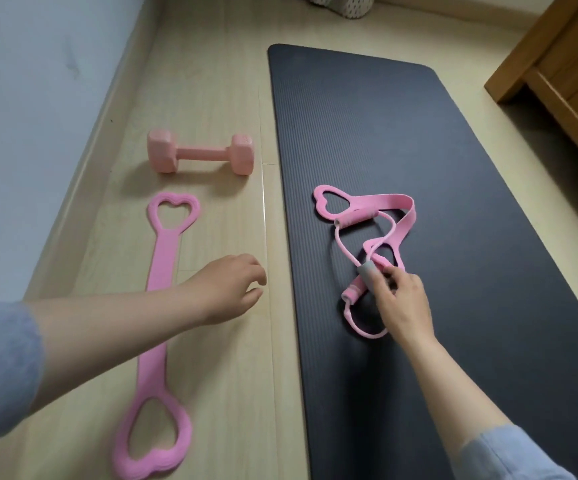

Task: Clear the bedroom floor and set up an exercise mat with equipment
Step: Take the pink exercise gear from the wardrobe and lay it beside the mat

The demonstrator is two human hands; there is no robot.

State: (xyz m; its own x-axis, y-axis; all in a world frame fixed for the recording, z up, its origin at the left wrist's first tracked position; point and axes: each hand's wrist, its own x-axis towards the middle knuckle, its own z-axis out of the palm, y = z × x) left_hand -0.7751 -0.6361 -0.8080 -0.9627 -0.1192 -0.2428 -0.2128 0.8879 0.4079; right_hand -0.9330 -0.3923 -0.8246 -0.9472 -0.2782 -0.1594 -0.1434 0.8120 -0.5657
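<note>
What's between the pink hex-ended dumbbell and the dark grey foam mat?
Head view: only bare pale wooden floor separates the pink dumbbell from the mat.

We see a matt, finely ribbed foam mat (402, 133) on glossy pale wood-look floor (211, 81), a smooth, possibly plastic-coated dumbbell (200, 153), rubbery pink bands (163, 271) and fuzzy sleeves (0, 358).

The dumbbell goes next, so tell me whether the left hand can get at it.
Probably yes. The left hand holds nothing, and the dumbbell lies on open floor ahead of it, with nothing covering it.
</note>
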